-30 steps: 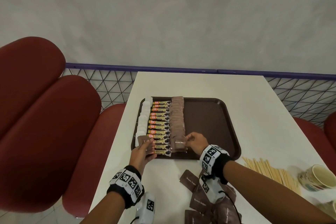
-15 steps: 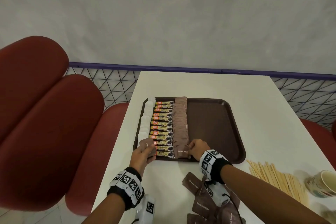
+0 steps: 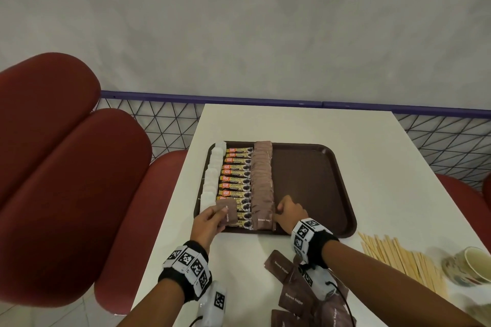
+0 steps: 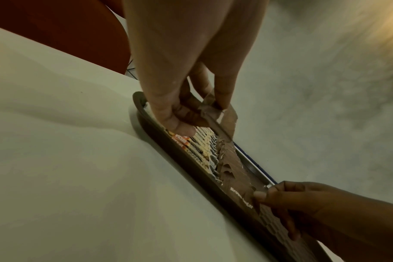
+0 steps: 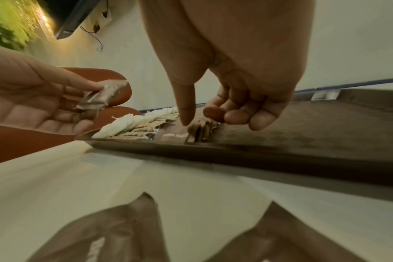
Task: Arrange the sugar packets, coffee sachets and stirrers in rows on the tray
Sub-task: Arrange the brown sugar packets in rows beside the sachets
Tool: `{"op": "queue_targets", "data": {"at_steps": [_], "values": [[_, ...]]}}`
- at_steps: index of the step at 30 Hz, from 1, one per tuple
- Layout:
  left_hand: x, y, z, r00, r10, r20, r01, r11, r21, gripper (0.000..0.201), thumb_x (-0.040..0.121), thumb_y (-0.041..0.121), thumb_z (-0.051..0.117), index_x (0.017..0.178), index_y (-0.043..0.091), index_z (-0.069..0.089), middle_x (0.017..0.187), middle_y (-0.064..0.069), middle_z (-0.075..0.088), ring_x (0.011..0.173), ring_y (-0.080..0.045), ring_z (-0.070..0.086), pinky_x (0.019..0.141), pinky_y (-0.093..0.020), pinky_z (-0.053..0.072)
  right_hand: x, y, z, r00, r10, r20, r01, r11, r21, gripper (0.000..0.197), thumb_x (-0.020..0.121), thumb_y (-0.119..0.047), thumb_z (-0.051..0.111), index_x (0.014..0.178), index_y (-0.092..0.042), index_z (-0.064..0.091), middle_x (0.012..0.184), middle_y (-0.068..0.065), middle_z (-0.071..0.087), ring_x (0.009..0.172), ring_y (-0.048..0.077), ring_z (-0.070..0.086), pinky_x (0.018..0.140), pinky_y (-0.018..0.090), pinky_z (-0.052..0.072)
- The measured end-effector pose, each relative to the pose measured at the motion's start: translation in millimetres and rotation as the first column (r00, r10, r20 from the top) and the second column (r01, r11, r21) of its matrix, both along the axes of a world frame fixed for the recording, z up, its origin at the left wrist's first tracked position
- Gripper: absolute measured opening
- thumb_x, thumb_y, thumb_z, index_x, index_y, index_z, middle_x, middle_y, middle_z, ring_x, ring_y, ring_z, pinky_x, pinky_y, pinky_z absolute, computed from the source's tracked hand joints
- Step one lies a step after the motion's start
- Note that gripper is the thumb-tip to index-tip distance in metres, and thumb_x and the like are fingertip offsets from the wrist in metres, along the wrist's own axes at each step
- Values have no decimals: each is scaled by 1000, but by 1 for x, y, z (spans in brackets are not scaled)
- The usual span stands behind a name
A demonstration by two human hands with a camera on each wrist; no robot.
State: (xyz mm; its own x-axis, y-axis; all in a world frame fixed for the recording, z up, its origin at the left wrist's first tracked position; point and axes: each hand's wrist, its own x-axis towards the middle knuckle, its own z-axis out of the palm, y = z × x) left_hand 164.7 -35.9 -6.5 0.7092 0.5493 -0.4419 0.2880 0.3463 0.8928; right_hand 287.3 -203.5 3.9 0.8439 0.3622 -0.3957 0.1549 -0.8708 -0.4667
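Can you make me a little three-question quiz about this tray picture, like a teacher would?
1. True or false: the wooden stirrers already lie on the dark brown plastic tray.
2. Which hand holds a loose brown sugar packet? A) the left hand B) the right hand C) neither
3. Fill in: between the white sugar packets and the row of brown sugar packets lies a row of ____.

Key
1. False: they lie on the white table, right of the tray.
2. A: it pinches the packet over the tray's near left corner.
3. The orange and black coffee sachets.
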Motion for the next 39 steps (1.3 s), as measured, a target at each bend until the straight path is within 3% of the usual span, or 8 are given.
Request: {"op": "queue_targets", "data": {"at_steps": [3,7,12,15,19,28,33,39], "values": [[0,-2,2,1000,-24,13,23,997,67,6,89,8,59,90,11,65,90,-9,67,84,-19,60,71,-25,48,-1,1,1,1000,3,31,-5,998,70,16,88,-27,55,89,-20,41,94,3,57,100,27,53,88,33,41],[3,-3,0,1000,-16,10,15,994,105,14,84,11,66,98,11,62,100,-15,69,94,-27,63,80,-33,51,-2,8,1,1000,28,8,-29,960,279,18,87,-13,53,77,-26,46,78,-7,54,88,21,53,77,30,45],[7,-11,8,990,-138,12,133,972,192,15,85,8,64,100,9,65,87,-1,68,81,-12,61,62,-15,48,-8,18,7,989,147,8,-133,866,481,34,83,3,48,107,-15,64,90,5,61,88,19,59,79,25,51],[11,-16,12,974,-226,29,214,951,224,12,84,7,65,92,14,70,82,6,70,81,-12,62,68,-15,49,-12,21,13,973,232,-15,-187,820,541,34,83,2,56,114,-11,63,88,-1,59,73,1,53,69,5,43],[17,-22,16,963,-269,35,253,937,242,16,83,5,65,85,20,68,84,3,70,82,-12,63,70,-17,51,-6,20,17,971,236,-47,-175,829,531,20,80,-4,63,99,-9,65,83,-1,59,75,9,55,76,24,48],[52,-22,15,943,-331,-23,325,907,267,11,80,8,70,86,16,67,94,-11,72,95,-29,66,88,-41,52,38,0,17,979,195,-66,-133,842,522,20,80,-11,69,75,-26,57,76,-6,57,76,10,52,76,23,44],[77,-17,22,957,-291,-9,281,914,292,19,84,10,66,98,23,66,105,-3,69,105,-18,61,96,-34,47,74,-7,15,998,-45,-49,65,838,541,8,80,-9,67,86,-15,65,83,2,63,80,15,56,74,23,44],[73,15,17,978,-208,-3,201,944,263,18,85,7,64,98,19,70,104,2,70,102,-10,62,86,-20,46,152,-11,8,914,-400,-64,386,812,438,18,82,-10,66,99,-5,67,98,13,66,87,21,56,77,23,38]]}}
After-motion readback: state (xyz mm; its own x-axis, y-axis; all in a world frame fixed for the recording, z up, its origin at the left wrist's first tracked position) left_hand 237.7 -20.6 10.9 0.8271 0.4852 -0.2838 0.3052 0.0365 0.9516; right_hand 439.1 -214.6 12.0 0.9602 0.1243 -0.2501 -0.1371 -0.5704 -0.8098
